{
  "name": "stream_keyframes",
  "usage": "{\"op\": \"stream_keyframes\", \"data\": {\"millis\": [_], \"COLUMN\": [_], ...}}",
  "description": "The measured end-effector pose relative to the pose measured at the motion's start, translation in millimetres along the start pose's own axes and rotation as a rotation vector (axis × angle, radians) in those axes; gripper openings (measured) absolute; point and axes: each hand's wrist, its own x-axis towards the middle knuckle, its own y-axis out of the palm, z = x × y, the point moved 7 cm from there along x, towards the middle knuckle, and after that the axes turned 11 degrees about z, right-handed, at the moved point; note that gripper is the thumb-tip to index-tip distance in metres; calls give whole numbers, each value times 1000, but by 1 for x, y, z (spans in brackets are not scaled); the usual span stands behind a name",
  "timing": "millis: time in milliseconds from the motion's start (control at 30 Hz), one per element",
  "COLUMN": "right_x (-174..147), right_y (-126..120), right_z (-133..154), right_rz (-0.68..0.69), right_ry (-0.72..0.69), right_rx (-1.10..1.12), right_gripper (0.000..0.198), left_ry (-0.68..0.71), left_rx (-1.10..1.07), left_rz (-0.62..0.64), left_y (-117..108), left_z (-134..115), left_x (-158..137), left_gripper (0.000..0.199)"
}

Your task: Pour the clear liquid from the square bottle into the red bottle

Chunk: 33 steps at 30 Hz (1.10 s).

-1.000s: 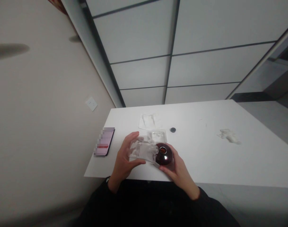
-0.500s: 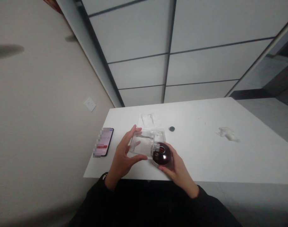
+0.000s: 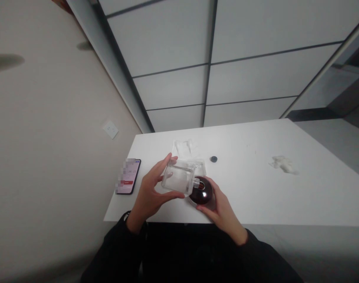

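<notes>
My left hand (image 3: 153, 188) grips a clear, square-sided glass bottle (image 3: 178, 179) between thumb and fingers. The bottle lies tilted on its side, its threaded neck (image 3: 196, 183) pointing right, at the opening of a dark brown-red rounded bottle (image 3: 201, 193). I cannot tell whether liquid is passing between them. Around the right side of the dark bottle wraps my right hand (image 3: 220, 205), fingers behind and thumb in front. Just behind the clear bottle, a flat transparent piece (image 3: 200, 166) is partly hidden. A small dark round cap (image 3: 214, 159) lies beyond the dark bottle.
A phone (image 3: 130, 179) with a lit screen lies near the left edge of the white table (image 3: 256, 196). Towards the back lies a white tissue or wrapper (image 3: 183, 147). A crumpled tissue (image 3: 284, 164) is on the right. White panelled doors (image 3: 250, 80) stand behind the table.
The clear bottle's neck dips slightly more towards the dark bottle's opening, and my left wrist has shifted a little left. Both grips stay the same. The whole view has shifted slightly.
</notes>
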Motion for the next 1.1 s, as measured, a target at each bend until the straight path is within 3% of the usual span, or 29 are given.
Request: {"op": "stream_keyframes", "data": {"millis": [433, 1100], "right_x": [1, 3], "right_y": [-1, -4], "right_z": [2, 10], "right_rz": [-1, -19], "right_ry": [-8, -26], "right_rx": [9, 11], "right_gripper": [80, 81], "left_ry": [74, 145], "left_rx": [255, 420], "left_rz": [90, 132], "left_y": [-5, -4], "left_z": [-28, -42], "left_x": [10, 16], "left_gripper": [101, 101]}}
